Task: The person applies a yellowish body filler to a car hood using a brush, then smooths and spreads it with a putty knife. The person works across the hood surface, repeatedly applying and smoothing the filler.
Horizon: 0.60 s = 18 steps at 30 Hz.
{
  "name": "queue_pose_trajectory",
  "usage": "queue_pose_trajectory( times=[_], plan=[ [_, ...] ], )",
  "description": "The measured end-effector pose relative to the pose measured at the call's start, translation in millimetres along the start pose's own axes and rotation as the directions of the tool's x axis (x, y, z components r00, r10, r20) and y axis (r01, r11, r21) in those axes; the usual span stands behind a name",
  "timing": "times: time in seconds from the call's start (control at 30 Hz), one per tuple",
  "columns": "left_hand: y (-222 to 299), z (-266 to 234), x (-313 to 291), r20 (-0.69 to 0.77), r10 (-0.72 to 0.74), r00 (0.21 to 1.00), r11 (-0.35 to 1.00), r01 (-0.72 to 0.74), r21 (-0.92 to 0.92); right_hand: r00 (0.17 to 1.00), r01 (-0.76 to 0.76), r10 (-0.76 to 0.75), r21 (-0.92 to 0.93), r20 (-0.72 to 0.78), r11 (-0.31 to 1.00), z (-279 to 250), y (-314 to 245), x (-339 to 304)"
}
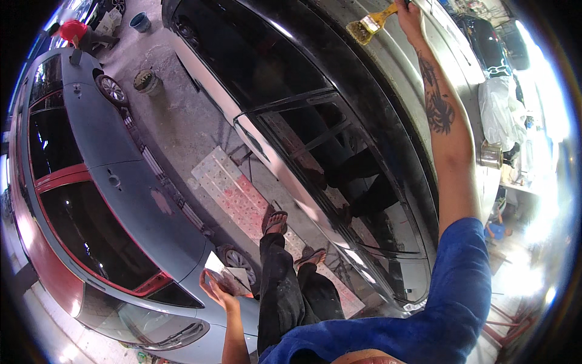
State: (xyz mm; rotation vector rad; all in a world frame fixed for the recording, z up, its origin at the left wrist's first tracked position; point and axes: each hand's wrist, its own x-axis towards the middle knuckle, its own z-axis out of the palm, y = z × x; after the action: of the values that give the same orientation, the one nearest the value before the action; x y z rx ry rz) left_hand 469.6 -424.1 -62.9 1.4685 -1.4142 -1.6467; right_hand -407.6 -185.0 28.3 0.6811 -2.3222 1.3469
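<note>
My right arm reaches far out over a car's grey roof (388, 67). In my right hand (412, 19) is a paintbrush (370, 25) with a yellowish handle, a metal band and pale, matted bristles. The bristles are over the roof; whether they touch it I cannot tell. Down by my legs, my left hand (219, 292) holds a white, flat-sided piece (229, 273), like a folded card or small open box. Its inside is partly hidden, and the fingers are partly spread around its near side.
I stand on a raised, perforated plank (227, 188) with red patches, between this dark-windowed car and a grey-and-red car (121, 158). Buckets (140, 22) stand on the floor. A metal can (491, 155) and plastic sheeting (500, 109) are at right. Another person (73, 31) crouches far left.
</note>
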Motion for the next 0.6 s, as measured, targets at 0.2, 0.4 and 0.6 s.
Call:
queue_pose_trajectory(
  times=[0.2, 0.4, 0.6],
  plan=[
    [-2, -4, -4, 0.000, 0.075, 0.997, 0.996, -0.075, -0.041, 0.993, -0.115, 0.105, -0.252, -0.054, 0.961, -26, 5, -17],
    [-16, -13, -10, -0.064, 0.006, 0.998, 0.993, -0.013, -0.118, 0.891, -0.351, 0.403, 0.247, -0.210, 0.903, -113, -42, -59],
    [0, -2, -17, -0.056, 0.054, 0.997, 0.994, -0.059, -0.093, 0.921, -0.234, 0.387, 0.837, 0.029, 0.495, -188, -77, -126]
  ],
)
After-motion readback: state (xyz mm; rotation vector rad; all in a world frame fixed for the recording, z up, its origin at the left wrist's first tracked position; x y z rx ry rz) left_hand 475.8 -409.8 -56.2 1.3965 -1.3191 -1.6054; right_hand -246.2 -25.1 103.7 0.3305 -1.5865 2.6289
